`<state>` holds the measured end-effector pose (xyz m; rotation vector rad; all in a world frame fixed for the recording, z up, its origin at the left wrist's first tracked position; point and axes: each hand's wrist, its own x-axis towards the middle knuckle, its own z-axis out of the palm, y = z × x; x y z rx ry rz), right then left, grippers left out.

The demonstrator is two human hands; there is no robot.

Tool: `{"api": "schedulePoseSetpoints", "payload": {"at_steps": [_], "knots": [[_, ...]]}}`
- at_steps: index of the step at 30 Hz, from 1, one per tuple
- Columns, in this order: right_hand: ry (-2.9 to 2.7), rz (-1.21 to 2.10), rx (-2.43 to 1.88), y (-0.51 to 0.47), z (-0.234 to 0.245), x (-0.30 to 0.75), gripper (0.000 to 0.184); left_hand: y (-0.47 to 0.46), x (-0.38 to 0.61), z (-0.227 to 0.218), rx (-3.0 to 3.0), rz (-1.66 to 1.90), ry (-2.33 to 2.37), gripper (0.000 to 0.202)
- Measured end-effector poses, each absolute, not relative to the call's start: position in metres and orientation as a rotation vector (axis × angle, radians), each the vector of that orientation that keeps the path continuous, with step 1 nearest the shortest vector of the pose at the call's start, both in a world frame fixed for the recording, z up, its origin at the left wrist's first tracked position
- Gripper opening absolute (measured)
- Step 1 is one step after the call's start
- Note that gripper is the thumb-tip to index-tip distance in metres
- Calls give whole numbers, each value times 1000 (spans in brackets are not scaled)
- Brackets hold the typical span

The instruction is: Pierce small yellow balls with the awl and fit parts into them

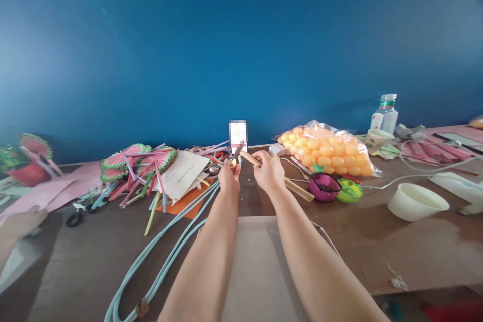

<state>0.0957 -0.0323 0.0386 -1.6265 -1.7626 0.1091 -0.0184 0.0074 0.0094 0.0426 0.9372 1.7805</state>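
Note:
My right hand (269, 171) is closed round a wooden handle (298, 189) of a tool whose dark head (237, 151) points up and to the left. My left hand (229, 175) pinches a small yellow-orange ball (233, 162) right under that head. Both arms reach out over a brown table (377, 241) and a sheet of cardboard (260, 261). A bag of yellow-orange balls (326, 148) lies just to the right of my hands.
Pink-and-green paper fans (141, 158), straws and papers lie at the left. Light blue tubes (162, 256) run toward me. A purple bowl (324, 186), a green ball (349, 191), a white bowl (417, 201), a paper cup (377, 138) and a bottle (385, 113) stand at the right. Another person's hand (20, 221) shows far left.

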Motion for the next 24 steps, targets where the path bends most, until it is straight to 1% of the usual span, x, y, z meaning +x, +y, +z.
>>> {"api": "schedulePoseSetpoints", "payload": {"at_steps": [12, 24], "knots": [[-1779, 85, -1606, -32, 36, 94, 30, 6, -18, 10, 57, 1768, 955, 14], [-1803, 93, -1626, -33, 35, 93, 29, 6, -17, 12, 38, 1763, 970, 12]]}}
